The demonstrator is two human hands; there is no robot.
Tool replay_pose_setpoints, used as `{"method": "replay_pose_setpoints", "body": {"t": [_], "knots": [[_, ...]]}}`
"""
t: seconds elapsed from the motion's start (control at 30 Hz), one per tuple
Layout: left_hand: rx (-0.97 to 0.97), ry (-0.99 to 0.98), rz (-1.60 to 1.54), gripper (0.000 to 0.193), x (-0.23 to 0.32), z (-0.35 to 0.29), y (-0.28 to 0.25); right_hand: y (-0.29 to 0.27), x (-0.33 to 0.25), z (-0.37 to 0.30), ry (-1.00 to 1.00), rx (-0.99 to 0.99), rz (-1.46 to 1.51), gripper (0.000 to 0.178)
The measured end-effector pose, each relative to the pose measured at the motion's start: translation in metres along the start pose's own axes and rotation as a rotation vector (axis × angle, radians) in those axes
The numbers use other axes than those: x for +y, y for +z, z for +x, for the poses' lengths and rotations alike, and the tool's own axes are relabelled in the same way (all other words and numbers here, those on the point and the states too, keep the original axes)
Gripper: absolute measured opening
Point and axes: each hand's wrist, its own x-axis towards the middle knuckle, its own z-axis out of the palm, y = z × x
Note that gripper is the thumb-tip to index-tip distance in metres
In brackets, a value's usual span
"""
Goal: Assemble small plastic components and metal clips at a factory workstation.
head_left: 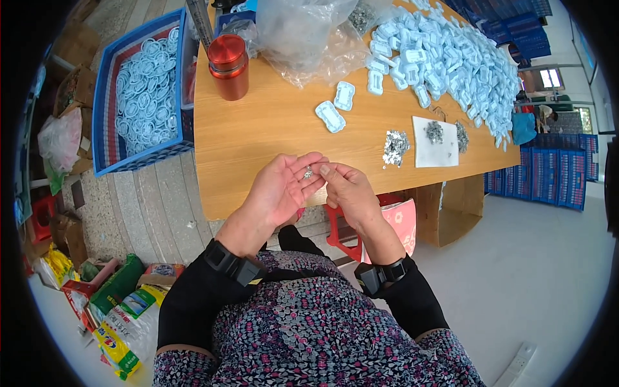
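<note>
My left hand (278, 188) is turned palm up over the table's near edge, with a few small silvery metal pieces (308, 172) lying on its fingers. Close against those fingertips is my right hand (351, 193), thumb and forefinger pinched together; whatever is between them is too small to make out. Two light-blue plastic parts (331, 117) lie on the wooden table (258, 135) just beyond my hands. To their right is a loose pile of small silvery pieces (395, 148). A white pad (429, 155) bears another little heap of dark metal bits (434, 133).
A large pile of light-blue parts (445, 64) covers the far right of the table. Clear plastic bags (303, 39) and a red jar (228, 71) stand at the back. Left of the table, a blue crate (103, 138) holds round light-blue parts. A cardboard box (458, 213) sits below right.
</note>
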Motion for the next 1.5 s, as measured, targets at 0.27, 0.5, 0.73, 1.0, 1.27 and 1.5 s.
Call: {"method": "replay_pose_setpoints", "body": {"t": [0.27, 0.5, 0.73, 1.0, 1.27, 1.5], "knots": [[0.011, -0.033, -0.028, 0.047, -0.002, 0.002, -0.009, -0.007, 0.002, -0.002, 0.122, -0.122, 0.369, 0.053], [0.101, 0.052, -0.065, 0.048, -0.006, 0.01, -0.03, -0.002, -0.001, -0.002, 0.17, -0.152, 0.599, 0.062], [0.176, 0.061, -0.118, 0.045, -0.013, 0.021, -0.033, 0.02, 0.016, 0.003, 0.055, -0.122, 0.57, 0.069], [0.227, 0.091, -0.122, 0.034, -0.024, 0.032, -0.048, 0.048, 0.029, 0.001, -0.034, -0.057, 0.348, 0.079], [0.171, 0.089, -0.122, 0.03, -0.018, 0.031, -0.07, 0.058, 0.039, 0.004, -0.113, -0.176, 0.248, 0.083], [0.043, 0.101, -0.097, 0.031, -0.017, 0.05, -0.107, 0.065, 0.04, 0.0, -0.198, -0.225, 0.06, 0.065]]}}
